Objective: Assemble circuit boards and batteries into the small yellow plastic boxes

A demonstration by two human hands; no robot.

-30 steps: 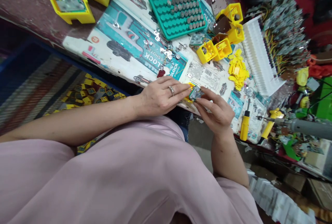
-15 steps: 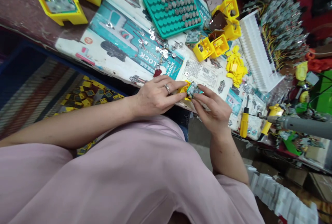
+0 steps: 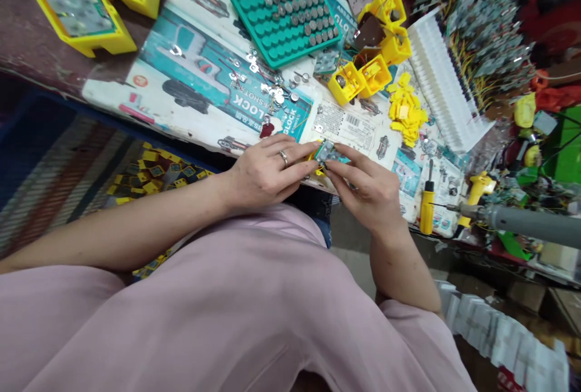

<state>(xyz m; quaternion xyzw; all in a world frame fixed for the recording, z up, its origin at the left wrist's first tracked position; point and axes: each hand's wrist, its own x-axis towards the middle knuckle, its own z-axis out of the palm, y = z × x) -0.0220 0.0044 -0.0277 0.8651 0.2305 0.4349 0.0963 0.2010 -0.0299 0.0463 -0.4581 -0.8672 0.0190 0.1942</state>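
Taking the small green-edged circuit board (image 3: pixel 328 151) as the clock's centre, with 12 at the top of the view, the board is by the near edge of the printed cardboard (image 3: pixel 204 120) on the table. The right hand (image 3: pixel 370 189), at 4 o'clock, pinches the board at its fingertips. The left hand (image 3: pixel 267 173), at 9 o'clock with a ring on one finger, grips a small yellow housing (image 3: pixel 319 172) between its fingertips; the fingers cover most of it, and the board sits right against it. At 11 o'clock lies a teal tray (image 3: pixel 247 8) partly filled with round metal discs (image 3: pixel 297 2); between it and the left hand, loose metal bits (image 3: pixel 278 95) are scattered. Open yellow boxes (image 3: pixel 347 83) stand at 1 o'clock. A heap of yellow pieces (image 3: pixel 406 111) lies at 2 o'clock, and beyond it, in the same direction, is a long white ribbed rack (image 3: pixel 442 80). A yellow-handled screwdriver (image 3: pixel 426 209) points upward at 4 o'clock, near a grey rod-shaped tool (image 3: pixel 526 219). Larger yellow cases (image 3: pixel 115 38) with boards in them stand well apart at 10 o'clock, and more small yellow housings (image 3: pixel 152 174) lie below table level at 9.
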